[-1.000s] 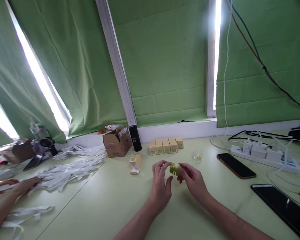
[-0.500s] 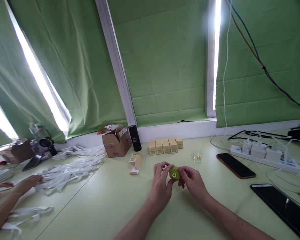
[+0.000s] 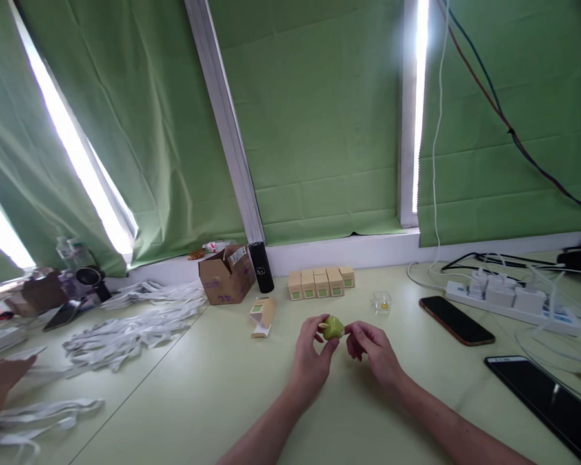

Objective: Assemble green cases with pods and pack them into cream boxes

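Pinching the small green object (image 3: pixel 332 327) in my left hand (image 3: pixel 312 360) above the bench (image 3: pixel 213 400), I could not tell its axis; my right hand (image 3: pixel 374 352) curled loosely beside it, empty.

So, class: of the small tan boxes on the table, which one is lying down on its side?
The lone tan box left of the hands, in front of the brown carton. It lies flat with an end flap open; the other boxes stand upright in a row by the wall.

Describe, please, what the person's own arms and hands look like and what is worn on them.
Both forearms are bare to the picture's lower edge: no sleeves, gloves, watch or bracelet show. The left hand and right hand show no rings that I can make out. Nails look short and unpainted.
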Motion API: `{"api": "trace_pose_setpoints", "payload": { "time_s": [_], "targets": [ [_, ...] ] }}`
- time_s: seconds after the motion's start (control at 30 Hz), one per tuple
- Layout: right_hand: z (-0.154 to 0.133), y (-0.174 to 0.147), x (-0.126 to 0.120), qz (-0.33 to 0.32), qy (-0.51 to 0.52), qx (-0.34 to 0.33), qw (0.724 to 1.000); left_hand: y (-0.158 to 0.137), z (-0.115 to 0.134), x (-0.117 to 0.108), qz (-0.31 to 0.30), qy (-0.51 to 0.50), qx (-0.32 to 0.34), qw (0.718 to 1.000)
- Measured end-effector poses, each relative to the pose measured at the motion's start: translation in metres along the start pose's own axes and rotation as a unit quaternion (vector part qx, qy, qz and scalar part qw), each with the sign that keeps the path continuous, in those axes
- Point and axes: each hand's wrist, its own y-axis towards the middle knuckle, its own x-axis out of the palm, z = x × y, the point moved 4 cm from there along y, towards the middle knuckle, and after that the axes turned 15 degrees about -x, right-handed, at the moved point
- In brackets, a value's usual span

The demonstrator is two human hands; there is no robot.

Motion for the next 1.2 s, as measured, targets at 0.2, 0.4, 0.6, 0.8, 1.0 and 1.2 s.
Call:
{"api": "trace_pose_setpoints", "payload": {
  "time_s": [0.2, 0.4, 0.6, 0.8, 1.0, 1.2],
  "targets": [
    [0.005, 0.006, -0.007, 0.002, -0.058, -0.021, 0.998, 0.011, -0.013, 0.006, -0.074, -0.157, -0.132, 0.976],
    [0.022, 0.023, -0.053, 0.101, -0.300, -0.042, 0.948, 0.010, -0.025, 0.007, -0.060, -0.259, -0.220, 0.938],
    [0.035, 0.041, -0.115, 0.189, -0.460, 0.010, 0.868, 0.011, -0.028, 0.004, -0.039, -0.304, -0.248, 0.919],
    [0.046, 0.057, -0.144, 0.132, -0.545, 0.013, 0.828, 0.011, -0.027, 0.005, -0.035, -0.294, -0.241, 0.924],
    [0.060, 0.074, -0.153, 0.080, -0.549, 0.023, 0.832, 0.012, -0.029, 0.005, -0.039, -0.267, -0.239, 0.933],
    [0.066, 0.077, -0.151, 0.099, -0.510, 0.039, 0.854, 0.013, -0.033, 0.005, -0.036, -0.253, -0.233, 0.938]
  ]
}}
